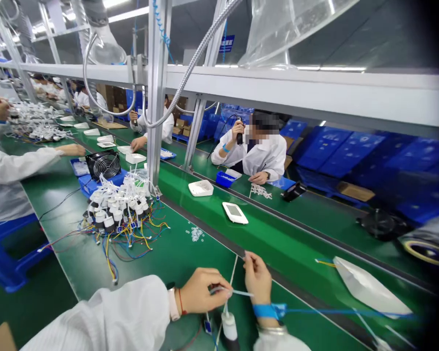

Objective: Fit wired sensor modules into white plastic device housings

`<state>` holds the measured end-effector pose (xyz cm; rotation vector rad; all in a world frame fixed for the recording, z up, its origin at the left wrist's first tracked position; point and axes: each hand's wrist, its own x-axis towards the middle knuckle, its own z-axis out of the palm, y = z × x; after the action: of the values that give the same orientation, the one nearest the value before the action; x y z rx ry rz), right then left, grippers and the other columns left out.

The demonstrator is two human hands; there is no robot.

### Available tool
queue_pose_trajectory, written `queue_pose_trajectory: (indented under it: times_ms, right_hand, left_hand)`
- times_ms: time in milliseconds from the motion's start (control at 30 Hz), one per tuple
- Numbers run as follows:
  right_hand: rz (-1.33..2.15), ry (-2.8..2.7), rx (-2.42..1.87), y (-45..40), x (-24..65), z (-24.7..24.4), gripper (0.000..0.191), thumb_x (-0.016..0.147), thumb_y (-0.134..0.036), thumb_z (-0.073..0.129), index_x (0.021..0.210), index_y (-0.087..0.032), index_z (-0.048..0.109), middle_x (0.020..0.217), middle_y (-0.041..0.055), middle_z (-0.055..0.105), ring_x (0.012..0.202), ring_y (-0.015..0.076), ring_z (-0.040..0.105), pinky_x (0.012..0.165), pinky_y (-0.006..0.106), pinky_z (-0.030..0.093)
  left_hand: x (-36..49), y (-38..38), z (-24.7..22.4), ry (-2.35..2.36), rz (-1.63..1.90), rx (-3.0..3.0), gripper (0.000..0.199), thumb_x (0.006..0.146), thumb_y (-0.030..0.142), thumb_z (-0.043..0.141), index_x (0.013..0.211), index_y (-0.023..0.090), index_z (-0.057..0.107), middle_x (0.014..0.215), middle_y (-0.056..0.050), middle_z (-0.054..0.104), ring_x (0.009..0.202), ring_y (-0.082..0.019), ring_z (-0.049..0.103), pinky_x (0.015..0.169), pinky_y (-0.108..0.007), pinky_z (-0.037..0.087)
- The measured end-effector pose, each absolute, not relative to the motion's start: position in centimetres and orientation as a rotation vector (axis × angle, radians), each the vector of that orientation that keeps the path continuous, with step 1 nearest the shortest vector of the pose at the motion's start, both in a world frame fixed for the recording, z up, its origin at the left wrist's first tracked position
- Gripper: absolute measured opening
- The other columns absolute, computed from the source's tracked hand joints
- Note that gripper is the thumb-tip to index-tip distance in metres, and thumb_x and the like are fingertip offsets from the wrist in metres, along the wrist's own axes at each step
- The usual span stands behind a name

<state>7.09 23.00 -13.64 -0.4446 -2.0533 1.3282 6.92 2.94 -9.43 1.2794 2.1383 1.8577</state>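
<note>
My left hand pinches a thin pale tube that runs out to the right from its fingertips. My right hand is raised just beside it, its fingertips pinched at the upper end of a thin white cord. That cord drops between my hands to a white cylindrical part with a dark lower end, low on the green workbench. Exactly what my right fingertips grip is too small to tell. A blue strap circles my right wrist.
A heap of white wired parts with coloured leads lies left of my hands, and small white rings lie beyond them. A green conveyor belt carries a white device. Co-workers sit along the bench, and blue crates stand behind.
</note>
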Motion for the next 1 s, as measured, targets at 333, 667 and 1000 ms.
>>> queue_pose_trajectory:
  times_ms: [333, 667, 1000]
  right_hand:
    - [1.104, -2.41, -0.102, 20.2, -9.3, -12.0, 0.046, 0.08, -0.044, 0.041, 0.104, -0.009, 0.059, 0.105, 0.0146, 0.06, 0.085, 0.0205, 0.057, 0.076, 0.034, 0.046]
    - [0.715, -2.703, -0.197, 19.5, -18.3, -11.0, 0.027, 0.081, -0.026, 0.05, 0.104, -0.014, 0.06, 0.119, 0.0137, 0.053, 0.105, 0.0242, 0.05, 0.087, 0.033, 0.038]
    - [0.552, -2.651, -0.683, 24.0, -14.3, -10.8, 0.033, 0.083, -0.026, 0.047, 0.111, -0.01, 0.05, 0.111, 0.0165, 0.054, 0.093, 0.0234, 0.056, 0.074, 0.03, 0.041]
  left_hand:
    - [5.4, 1.8, -9.0, 2.184, 2.051, 1.261, 0.021, 0.075, 0.025, 0.054, 0.081, 0.013, 0.07, 0.064, -0.007, 0.061, 0.057, -0.013, 0.053, 0.056, -0.021, 0.042]
    - [4.3, 3.9, -11.8, 2.172, 2.151, 1.088, 0.02, 0.07, 0.025, 0.057, 0.079, 0.015, 0.071, 0.064, -0.009, 0.063, 0.055, -0.015, 0.055, 0.051, -0.023, 0.041]
    - [4.8, 3.2, -9.7, 2.117, 1.964, 0.936, 0.023, 0.065, 0.012, 0.061, 0.086, 0.016, 0.07, 0.071, -0.004, 0.059, 0.061, -0.012, 0.054, 0.059, -0.022, 0.042]
